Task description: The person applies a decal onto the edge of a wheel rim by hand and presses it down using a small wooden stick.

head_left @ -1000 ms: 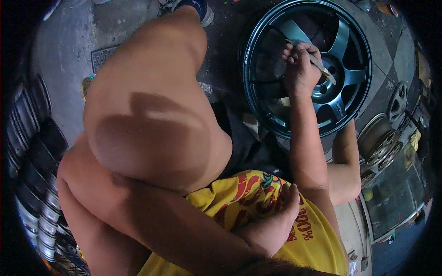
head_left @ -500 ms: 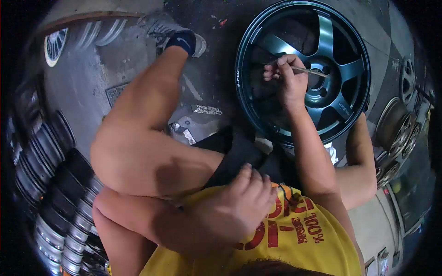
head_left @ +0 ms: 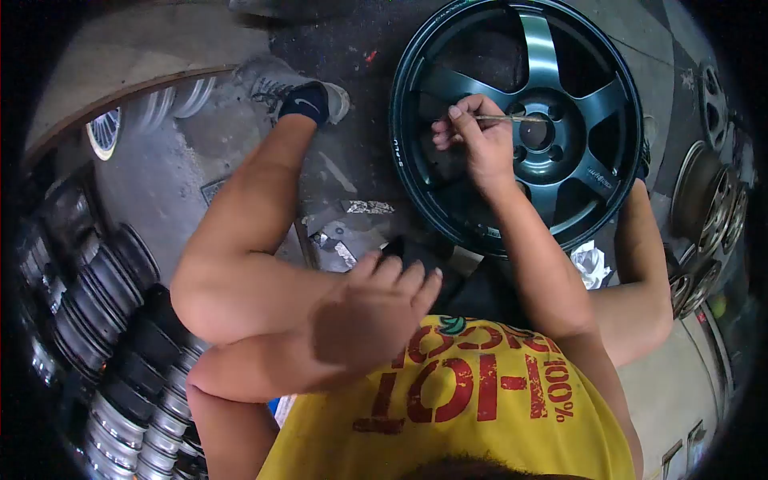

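Note:
My right hand point(head_left: 486, 148) is closed on a thin stick-like tool point(head_left: 508, 118) over a dark green wheel rim point(head_left: 544, 60). The tool's tip lies over the rim's center hole; whether it touches the metal I cannot tell. My left hand point(head_left: 372, 308) holds nothing, its fingers apart, above my bent left leg and beside the yellow shirt point(head_left: 472, 436). The rim is face up between my legs, and my right forearm crosses its lower edge.
Stacked rims point(head_left: 104, 296) stand at the left, with silver ones point(head_left: 120, 432) below them. More rims point(head_left: 704, 208) lie at the right. A crumpled white piece point(head_left: 590, 264) sits beside the green rim. My shoe point(head_left: 276, 84) rests on the dark floor point(head_left: 360, 104).
My left hand has moved left and up, off the shirt front, with its fingers spread. My right hand has shifted left with the tool, which now points more level. The whole view has shifted.

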Demonstrator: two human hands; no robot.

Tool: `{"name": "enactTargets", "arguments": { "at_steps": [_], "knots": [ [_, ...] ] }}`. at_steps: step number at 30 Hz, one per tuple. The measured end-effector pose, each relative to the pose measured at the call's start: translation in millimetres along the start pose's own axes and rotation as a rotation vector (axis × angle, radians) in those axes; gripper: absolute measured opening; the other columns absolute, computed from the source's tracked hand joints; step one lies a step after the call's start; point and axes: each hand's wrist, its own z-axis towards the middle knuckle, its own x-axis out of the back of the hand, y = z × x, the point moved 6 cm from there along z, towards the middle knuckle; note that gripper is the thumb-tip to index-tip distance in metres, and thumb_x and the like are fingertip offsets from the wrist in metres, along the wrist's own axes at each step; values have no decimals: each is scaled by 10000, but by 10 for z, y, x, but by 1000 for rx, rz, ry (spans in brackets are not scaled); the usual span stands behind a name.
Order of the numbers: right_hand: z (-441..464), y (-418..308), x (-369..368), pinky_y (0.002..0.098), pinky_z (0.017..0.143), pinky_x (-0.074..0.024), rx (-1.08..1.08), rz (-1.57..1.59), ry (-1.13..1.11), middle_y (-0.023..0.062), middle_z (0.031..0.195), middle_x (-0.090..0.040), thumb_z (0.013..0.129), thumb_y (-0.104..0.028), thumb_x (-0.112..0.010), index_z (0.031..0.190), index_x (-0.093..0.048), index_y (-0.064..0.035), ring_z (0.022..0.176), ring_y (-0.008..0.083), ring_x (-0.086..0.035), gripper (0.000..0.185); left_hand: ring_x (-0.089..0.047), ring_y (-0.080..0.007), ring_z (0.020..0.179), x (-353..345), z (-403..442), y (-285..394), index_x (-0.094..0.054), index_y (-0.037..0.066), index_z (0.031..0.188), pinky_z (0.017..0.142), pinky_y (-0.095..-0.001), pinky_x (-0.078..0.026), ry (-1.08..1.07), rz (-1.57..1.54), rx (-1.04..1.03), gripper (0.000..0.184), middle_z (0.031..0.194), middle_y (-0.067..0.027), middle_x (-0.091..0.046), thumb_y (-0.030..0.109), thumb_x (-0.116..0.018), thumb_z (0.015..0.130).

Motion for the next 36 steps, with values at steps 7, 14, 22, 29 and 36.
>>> {"name": "enactTargets", "arguments": {
  "at_steps": [7, 14, 22, 29, 36],
  "knots": [
    [-54, -365, 123, 310, 620, -598, 90, 21, 61, 150, 858, -745, 1025, -200, -714, 995, -623, -17, 679, 186, -714, 206, -645, -379, 1219, -159, 283, -557, -419, 24, 1585, 1043, -515, -504, 2, -71, 322, 788, 1311, -194, -672, 329, -729, 928],
    [-54, -1424, 914, 307, 701, -560, 361, 61, 247, 133, 923, -729, 1103, -304, -593, 1292, -632, 16, 753, 187, -678, 374, -674, -376, 1186, -192, 599, -1203, -262, 17, 1667, 1017, -530, -511, 87, 33, 637, 869, 1290, -207, -676, 130, -641, 892],
    [-662, -2437, 1475, 349, 876, -578, 588, -18, 463, 218, 1248, -724, 1146, -328, -473, 1386, -583, 31, 955, 249, -715, 445, -707, -417, 1138, -542, 859, -1142, -108, 19, 1702, 1029, -498, -529, -265, 97, 677, 954, 1297, -274, -705, 141, -640, 920],
    [-1024, -1900, 3126, 421, 946, -563, 601, -840, 794, 217, 1295, -696, 1110, -382, -552, 1348, -592, 20, 1102, 288, -694, 470, -726, -370, 1089, 153, 838, -1794, -717, 19, 1244, 947, -461, -554, 741, -389, 650, 467, 1102, -262, -749, 333, -690, 899],
    [-711, -30, 4448, 483, 809, -590, -191, -265, 926, 191, 1218, -684, 982, -569, -695, 1413, -530, 68, 1006, 299, -698, 786, -675, -305, 1142, -364, 1241, -2278, -721, -71, 1195, 1064, -401, -445, 625, -1077, 613, 584, 1194, -193, -749, 477, -616, 1023]
  ]
}}
